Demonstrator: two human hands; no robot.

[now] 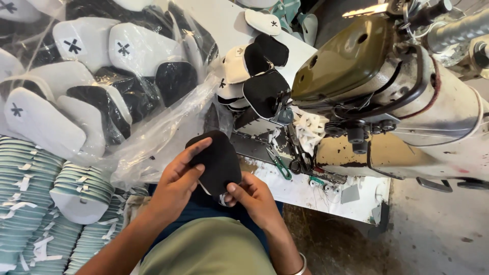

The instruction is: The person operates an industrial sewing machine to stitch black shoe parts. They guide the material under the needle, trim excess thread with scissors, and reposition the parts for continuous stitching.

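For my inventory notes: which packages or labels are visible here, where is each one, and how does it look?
Clear plastic bag: upper left, crumpled, filled with white and black shoe pieces.
Dark cross marks: small, on the white pieces inside the bag.
Pale paper strips: on the stacked light green pieces, lower left.
No signs or screens.

Black fabric piece [220,162] — white-and-black pieces [102,76] bagged, pale green stacks [30,188].

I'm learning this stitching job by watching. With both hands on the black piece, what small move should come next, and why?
Probably carry the black piece forward and right to the sewing machine. Both the left hand and the right hand pinch it above the lap, short of the machine's needle area, where finished black-and-white pieces are piled behind.
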